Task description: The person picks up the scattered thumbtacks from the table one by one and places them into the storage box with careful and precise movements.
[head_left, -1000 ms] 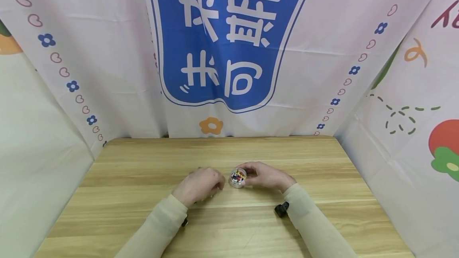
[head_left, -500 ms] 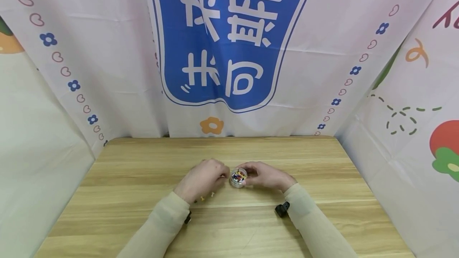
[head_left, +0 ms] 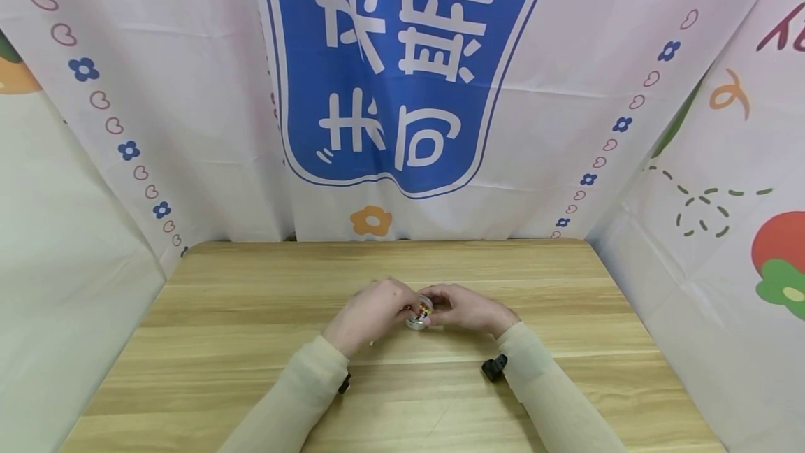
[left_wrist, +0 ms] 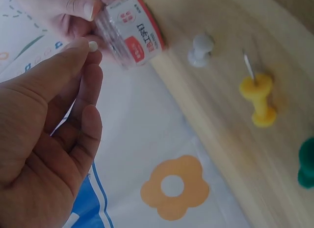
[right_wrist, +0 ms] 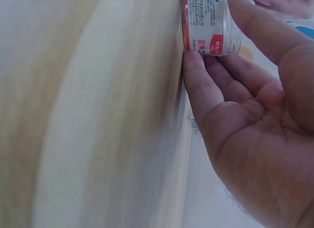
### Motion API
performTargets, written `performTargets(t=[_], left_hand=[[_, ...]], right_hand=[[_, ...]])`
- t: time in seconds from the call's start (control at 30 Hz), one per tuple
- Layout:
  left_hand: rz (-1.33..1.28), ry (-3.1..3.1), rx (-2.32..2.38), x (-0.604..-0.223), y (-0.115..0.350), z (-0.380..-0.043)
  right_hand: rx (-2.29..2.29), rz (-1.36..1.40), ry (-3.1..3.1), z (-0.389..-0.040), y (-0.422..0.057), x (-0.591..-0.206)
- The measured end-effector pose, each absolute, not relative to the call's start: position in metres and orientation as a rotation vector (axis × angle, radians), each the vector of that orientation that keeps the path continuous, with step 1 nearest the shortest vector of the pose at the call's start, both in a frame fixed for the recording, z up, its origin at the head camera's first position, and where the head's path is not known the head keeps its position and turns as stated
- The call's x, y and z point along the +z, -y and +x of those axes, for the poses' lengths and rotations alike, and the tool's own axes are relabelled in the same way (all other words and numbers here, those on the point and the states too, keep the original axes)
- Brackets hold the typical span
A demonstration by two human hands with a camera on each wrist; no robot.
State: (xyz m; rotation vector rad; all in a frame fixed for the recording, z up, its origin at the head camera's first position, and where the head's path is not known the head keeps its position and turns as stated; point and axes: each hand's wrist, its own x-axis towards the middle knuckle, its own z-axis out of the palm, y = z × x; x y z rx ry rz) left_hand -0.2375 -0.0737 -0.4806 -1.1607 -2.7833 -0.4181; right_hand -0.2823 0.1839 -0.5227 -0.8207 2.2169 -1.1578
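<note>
A small clear jar of colourful push pins stands on the wooden table, its label showing in the left wrist view. Fingers and thumb of my right hand grip it from the right side. My left hand is over the jar's mouth and hides part of it. Between its thumb and fingertip it pinches a white push pin, of which only the rounded end shows. On the table below lie a white push pin, a yellow push pin and a green push pin.
The wooden table reaches back to a printed curtain, with more cloth hanging along both sides. Black wrist cameras sit under both sleeves, the right camera close over the table.
My left hand has moved right from the loose pins to the jar's mouth, carrying the white push pin. The right hand keeps its grip on the jar in the same place.
</note>
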Motion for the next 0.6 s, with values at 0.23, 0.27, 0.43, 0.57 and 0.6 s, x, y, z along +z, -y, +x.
performTargets(t=[0.23,0.27,0.43,0.57,0.6], left_hand=[[-1.158,2.784,-0.419,-0.483,0.071,-0.235],[-1.155,2.786,-0.435,-0.483,0.071,-0.235],[-1.158,2.810,-0.432,-0.475,0.080,-0.232],[-1.159,2.887,-0.400,-0.470,0.093,-0.229],[-1.153,2.912,-0.391,-0.469,0.097,-0.229]], right_hand=[[-1.167,-0.814,-2.208,-0.282,-0.184,-0.523],[-1.168,-0.815,-2.206,-0.281,-0.184,-0.523],[-1.151,-0.814,-2.226,-0.281,-0.184,-0.522],[-1.127,-0.815,-2.246,-0.281,-0.183,-0.522],[-1.122,-0.814,-2.249,-0.281,-0.183,-0.522]])
